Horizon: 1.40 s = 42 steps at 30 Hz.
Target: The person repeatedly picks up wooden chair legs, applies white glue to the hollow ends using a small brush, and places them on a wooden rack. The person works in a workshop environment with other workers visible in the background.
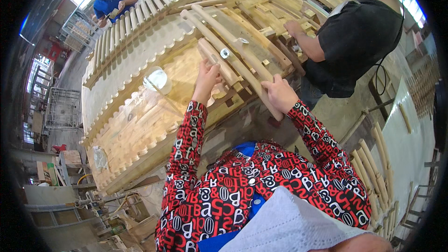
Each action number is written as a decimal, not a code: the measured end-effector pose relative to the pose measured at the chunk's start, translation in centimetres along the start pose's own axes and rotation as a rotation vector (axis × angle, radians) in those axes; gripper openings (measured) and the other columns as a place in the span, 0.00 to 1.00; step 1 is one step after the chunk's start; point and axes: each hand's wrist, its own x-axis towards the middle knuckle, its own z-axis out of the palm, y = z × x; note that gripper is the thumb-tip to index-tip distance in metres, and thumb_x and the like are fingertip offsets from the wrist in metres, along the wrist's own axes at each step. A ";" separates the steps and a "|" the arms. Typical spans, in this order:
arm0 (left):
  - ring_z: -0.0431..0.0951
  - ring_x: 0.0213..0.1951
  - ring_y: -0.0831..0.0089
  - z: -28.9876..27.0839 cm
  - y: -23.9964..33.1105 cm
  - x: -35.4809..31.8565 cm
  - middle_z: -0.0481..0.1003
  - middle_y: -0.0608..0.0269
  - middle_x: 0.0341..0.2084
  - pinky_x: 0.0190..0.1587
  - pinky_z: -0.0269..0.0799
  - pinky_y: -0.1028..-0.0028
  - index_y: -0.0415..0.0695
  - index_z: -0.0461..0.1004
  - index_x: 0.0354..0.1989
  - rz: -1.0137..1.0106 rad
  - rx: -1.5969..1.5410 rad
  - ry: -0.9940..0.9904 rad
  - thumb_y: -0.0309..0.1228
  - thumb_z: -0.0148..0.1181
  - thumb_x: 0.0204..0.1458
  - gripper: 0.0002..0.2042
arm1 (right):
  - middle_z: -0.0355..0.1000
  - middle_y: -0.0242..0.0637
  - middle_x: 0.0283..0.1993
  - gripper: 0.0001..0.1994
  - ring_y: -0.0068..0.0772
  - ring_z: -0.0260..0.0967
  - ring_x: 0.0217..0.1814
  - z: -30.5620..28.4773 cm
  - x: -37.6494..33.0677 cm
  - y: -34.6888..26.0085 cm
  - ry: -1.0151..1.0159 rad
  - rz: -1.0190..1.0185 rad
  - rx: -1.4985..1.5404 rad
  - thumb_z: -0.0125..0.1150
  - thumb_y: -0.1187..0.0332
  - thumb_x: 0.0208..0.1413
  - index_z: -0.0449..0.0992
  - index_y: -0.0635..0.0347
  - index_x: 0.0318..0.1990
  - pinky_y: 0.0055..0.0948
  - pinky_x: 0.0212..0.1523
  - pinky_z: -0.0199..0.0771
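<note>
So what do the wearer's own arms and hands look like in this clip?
Both arms are in long sleeves of one shirt: left sleeve and right sleeve, red cloth printed all over with black and white letter and number shapes, reaching to the wrists. The left hand and right hand are bare: no gloves, and no rings or watch that I can see. A blue layer shows under the shirt's front.

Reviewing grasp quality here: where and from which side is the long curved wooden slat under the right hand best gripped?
Grip the long curved slat at its near lower end, where the right hand rests, coming from the bench's near edge. That end overhangs the wooden jig; farther up, a metal washer and neighbouring slats crowd it.
</note>
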 end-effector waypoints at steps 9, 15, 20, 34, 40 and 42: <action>0.75 0.48 0.63 2.2 0.9 -0.8 0.68 0.49 0.53 0.43 0.78 0.63 0.47 0.37 0.71 -0.022 -0.520 0.115 0.26 0.53 0.61 0.36 | 0.74 0.45 0.43 0.29 0.38 0.74 0.38 -5.3 -2.5 -1.5 0.040 -0.163 0.648 0.61 0.61 0.56 0.63 0.61 0.64 0.30 0.40 0.75; 0.72 0.51 0.67 8.2 4.6 -4.8 0.68 0.50 0.53 0.51 0.73 0.69 0.49 0.36 0.72 0.354 -0.400 -0.080 0.25 0.52 0.62 0.35 | 0.72 0.51 0.42 0.33 0.39 0.74 0.42 -5.6 -0.8 -2.9 0.048 -0.104 0.799 0.62 0.53 0.58 0.61 0.66 0.64 0.31 0.43 0.72; 0.72 0.48 0.71 13.3 5.3 -4.2 0.69 0.51 0.50 0.46 0.72 0.74 0.44 0.42 0.71 0.414 -0.385 -0.231 0.24 0.52 0.61 0.33 | 0.70 0.33 0.33 0.20 0.26 0.67 0.29 -3.3 1.7 -0.2 0.315 -0.194 1.221 0.61 0.58 0.60 0.71 0.64 0.51 0.26 0.32 0.69; 0.76 0.46 0.76 3.8 -3.2 -15.4 0.78 0.59 0.42 0.51 0.71 0.76 0.37 0.70 0.55 -0.009 0.243 -0.675 0.31 0.54 0.62 0.16 | 0.63 0.27 0.14 0.38 0.19 0.55 0.12 0.6 8.2 12.5 -0.318 0.503 1.055 0.41 0.29 0.57 0.73 0.58 0.19 0.23 0.11 0.52; 0.77 0.48 0.73 -1.7 -5.1 -16.0 0.78 0.57 0.45 0.53 0.70 0.74 0.36 0.69 0.56 -0.085 0.373 -0.862 0.32 0.55 0.62 0.17 | 0.67 0.32 0.15 0.38 0.25 0.62 0.16 -0.8 -0.6 12.2 -0.159 0.420 0.758 0.43 0.32 0.59 0.76 0.63 0.21 0.27 0.20 0.63; 0.77 0.46 0.74 -3.4 -6.0 -16.1 0.79 0.57 0.42 0.50 0.71 0.75 0.37 0.70 0.56 -0.127 0.287 -0.884 0.31 0.55 0.61 0.17 | 0.69 0.33 0.18 0.35 0.24 0.66 0.20 0.7 -5.9 11.3 0.063 0.525 0.813 0.44 0.37 0.62 0.77 0.64 0.26 0.28 0.24 0.66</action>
